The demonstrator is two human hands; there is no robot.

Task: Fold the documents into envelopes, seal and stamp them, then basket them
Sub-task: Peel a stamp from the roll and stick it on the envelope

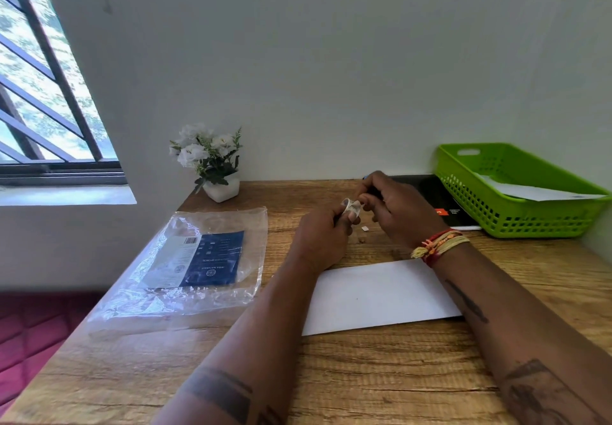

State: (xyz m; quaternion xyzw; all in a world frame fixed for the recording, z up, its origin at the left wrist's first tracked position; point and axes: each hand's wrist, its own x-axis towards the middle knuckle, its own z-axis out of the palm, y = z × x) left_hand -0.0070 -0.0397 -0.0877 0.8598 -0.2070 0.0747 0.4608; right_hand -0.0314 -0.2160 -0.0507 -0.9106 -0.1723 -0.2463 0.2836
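Head view: both hands, left hand [323, 231] and right hand [399, 204], pinch a small tape roll [351, 206] above a white envelope [374, 295] mid-desk; another already lies in the green basket [516, 216] at the far right corner.

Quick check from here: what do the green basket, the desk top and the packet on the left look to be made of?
Green basket: moulded plastic by its look, glossy, perforated walls. Desk top: wood or wood-look laminate, matte, with printed-looking grain. Packet: thin clear plastic film, crinkled and shiny.
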